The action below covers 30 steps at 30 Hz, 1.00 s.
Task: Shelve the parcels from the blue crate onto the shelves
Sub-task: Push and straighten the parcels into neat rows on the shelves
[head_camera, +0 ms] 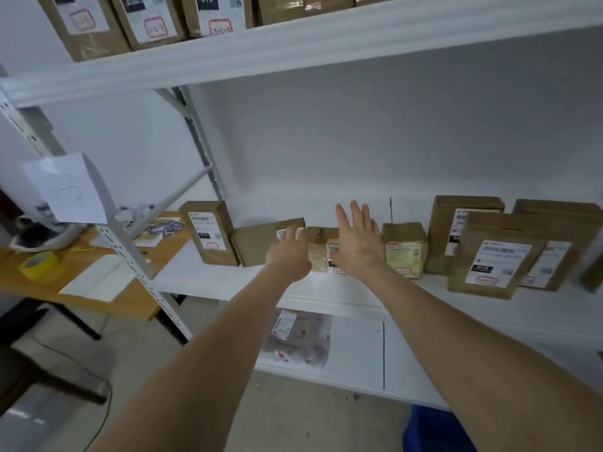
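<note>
Two arms stretched toward middle shelf [208, 282]. Small parcel [318, 256] stood there, between flat brown box [257, 244] and squat box [404, 247]. Right hand [357, 244] released, fingers straight and spread, in front of parcel's right side. Left hand [288, 254] at parcel's left edge, fingers loosely bent; grasp could not be told. Labelled boxes [492, 259] stood further right. Blue crate [434, 432] sat at lower right, contents out of view. Grey bag [298, 340] lay on lower shelf [355, 353].

"010" on parcel labels [215, 11]
</note>
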{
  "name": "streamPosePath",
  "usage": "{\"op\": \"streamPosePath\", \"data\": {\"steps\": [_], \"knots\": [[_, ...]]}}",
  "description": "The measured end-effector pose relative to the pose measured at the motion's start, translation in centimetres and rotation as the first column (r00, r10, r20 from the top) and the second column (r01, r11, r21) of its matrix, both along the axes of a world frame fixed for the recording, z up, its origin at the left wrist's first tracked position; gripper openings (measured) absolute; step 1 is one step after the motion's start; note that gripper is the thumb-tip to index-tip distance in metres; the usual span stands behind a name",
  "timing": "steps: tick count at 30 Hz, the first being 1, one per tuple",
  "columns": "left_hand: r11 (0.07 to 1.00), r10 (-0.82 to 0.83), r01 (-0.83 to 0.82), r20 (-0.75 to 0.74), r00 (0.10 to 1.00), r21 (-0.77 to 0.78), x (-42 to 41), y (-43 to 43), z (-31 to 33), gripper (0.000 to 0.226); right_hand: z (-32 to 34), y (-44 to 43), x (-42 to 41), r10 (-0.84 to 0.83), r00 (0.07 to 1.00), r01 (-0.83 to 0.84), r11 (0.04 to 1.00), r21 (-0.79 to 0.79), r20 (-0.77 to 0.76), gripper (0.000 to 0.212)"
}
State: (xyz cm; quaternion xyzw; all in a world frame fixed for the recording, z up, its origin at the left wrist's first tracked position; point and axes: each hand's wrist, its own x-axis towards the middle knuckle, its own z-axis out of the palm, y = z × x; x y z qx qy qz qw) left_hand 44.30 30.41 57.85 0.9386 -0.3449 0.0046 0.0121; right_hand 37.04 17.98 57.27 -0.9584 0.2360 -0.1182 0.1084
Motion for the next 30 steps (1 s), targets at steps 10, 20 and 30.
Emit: {"op": "streamPosePath", "data": {"steps": [10, 20, 30], "knots": [[0.999, 0.051, -0.051, -0.024, 0.998, 0.0, 8.6, 2.7, -1.2, 0.064, -1.5, 4.3, 10.0, 0.115, 0.993, -0.112, 0.991, 0.068, -0.037, 0.095], [0.989, -0.147, 0.147, 0.004, 0.989, 0.034, 19.7, 6.1, -2.7, 0.062, -3.9, 9.1, 19.4, -0.075, 0.994, 0.08, 0.995, 0.055, -0.083, 0.091], [0.899, -0.426, 0.438, 0.248, 0.87, 0.009, 27.6, 9.4, 1.1, 0.064, -4.5, 12.8, 23.5, -0.197, 0.955, 0.194, 0.98, -0.036, -0.223, 0.091]]}}
